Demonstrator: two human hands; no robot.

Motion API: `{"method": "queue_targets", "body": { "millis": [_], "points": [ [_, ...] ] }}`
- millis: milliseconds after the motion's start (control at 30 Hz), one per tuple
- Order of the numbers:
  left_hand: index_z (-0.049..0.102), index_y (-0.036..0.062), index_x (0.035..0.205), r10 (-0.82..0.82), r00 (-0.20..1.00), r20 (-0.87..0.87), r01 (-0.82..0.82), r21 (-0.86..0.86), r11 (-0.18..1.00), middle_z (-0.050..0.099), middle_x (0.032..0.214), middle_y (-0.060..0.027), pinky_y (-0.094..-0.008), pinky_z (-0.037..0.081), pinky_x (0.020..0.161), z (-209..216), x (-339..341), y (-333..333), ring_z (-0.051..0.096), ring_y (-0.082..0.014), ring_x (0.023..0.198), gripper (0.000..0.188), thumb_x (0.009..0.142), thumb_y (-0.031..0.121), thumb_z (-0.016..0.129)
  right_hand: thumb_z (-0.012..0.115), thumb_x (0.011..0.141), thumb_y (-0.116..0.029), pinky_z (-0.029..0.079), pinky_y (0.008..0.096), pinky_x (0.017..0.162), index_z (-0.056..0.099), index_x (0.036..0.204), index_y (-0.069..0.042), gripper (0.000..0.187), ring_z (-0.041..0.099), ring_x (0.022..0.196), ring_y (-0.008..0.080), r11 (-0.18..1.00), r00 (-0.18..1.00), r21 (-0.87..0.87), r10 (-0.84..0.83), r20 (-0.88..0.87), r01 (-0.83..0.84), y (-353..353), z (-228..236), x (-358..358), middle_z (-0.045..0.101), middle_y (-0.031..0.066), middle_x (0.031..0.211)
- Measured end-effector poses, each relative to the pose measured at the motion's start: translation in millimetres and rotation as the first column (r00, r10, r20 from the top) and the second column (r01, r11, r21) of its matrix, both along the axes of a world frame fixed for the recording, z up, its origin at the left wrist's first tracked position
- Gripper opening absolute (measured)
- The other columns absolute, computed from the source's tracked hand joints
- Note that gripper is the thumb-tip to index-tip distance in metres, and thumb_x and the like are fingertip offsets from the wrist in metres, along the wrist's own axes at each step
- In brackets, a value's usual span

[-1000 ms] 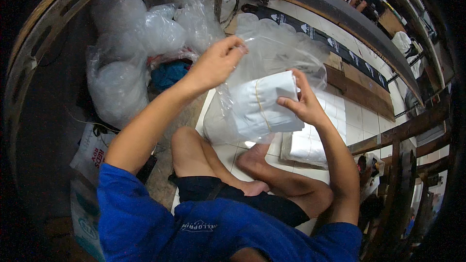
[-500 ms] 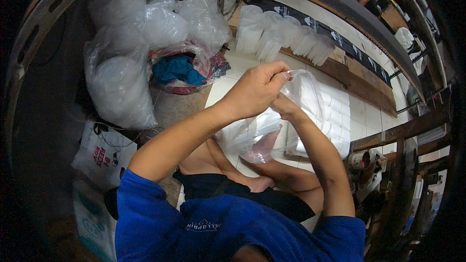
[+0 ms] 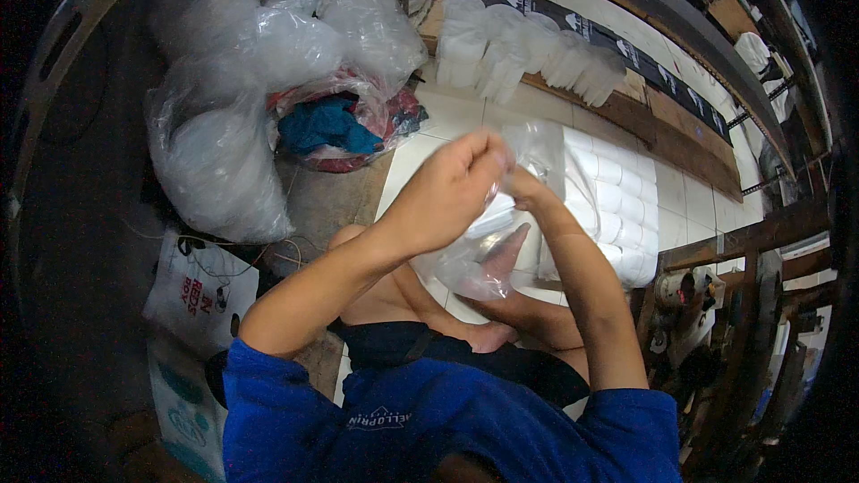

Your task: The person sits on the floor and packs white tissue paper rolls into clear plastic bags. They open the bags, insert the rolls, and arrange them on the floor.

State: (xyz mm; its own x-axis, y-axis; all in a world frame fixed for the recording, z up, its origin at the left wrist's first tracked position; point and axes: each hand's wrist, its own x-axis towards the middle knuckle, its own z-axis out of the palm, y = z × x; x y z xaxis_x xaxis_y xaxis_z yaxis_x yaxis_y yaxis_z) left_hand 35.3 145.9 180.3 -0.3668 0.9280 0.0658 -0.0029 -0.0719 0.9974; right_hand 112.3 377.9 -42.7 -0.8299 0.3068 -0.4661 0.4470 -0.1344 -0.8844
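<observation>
Head view: left hand [image 3: 458, 186] pinches the clear bag [image 3: 474, 281], likely steadying it; right hand [image 3: 530, 190] has hidden fingers, grip unclear.

Clear, crinkled bag [image 3: 474, 277] at the hands [image 3: 454, 190]; white bundle [image 3: 488, 222] inside, partly hidden

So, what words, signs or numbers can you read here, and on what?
I won't copy wording, only say where it stands:
Blue shirt: small white lettering, partly readable.
White bag: red lettering, readable.
Pale item, lower left: teal print, too blurred to read.
Dark strip: white print, too small to read.
</observation>
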Motion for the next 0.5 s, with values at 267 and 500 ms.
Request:
{"method": "queue_targets", "body": {
  "millis": [267, 500],
  "points": [
    [0.056, 0.0093, 0.093, 0.211, 0.919, 0.332, -0.297, 0.236, 0.925, 0.049, 0.074, 0.0028, -0.0180, 0.030, 0.045, 5.6, -12.7, 36.3, 0.038, -0.0019, 0.057, 0.013, 0.097, 0.020, 0.050, 0.062, 0.080, -0.059, 0.029, 0.0473, 0.107, 0.008, 0.149, -0.002, 0.105, 0.029, 0.137, 0.0370, 0.987, 0.980, 0.032, 0.150, 0.134, -0.156, -25.5, -49.1, -3.5, 0.024, 0.0270, 0.149],
    [0.055, 0.0086, 0.091, 0.288, 0.900, 0.326, -0.363, 0.198, 0.911, 0.046, 0.067, 0.0051, -0.0184, 0.030, 0.045, 13.6, -25.1, 28.8, 0.037, -0.0015, 0.053, 0.013, 0.097, 0.019, 0.049, 0.057, 0.081, -0.062, 0.030, 0.0385, 0.109, 0.010, 0.145, 0.008, 0.106, 0.037, 0.132, 0.0389, 0.918, 0.941, 0.336, 0.099, 0.324, -0.212, -58.0, 7.7, -17.0, 0.035, 0.0327, 0.141]
  ]
}}
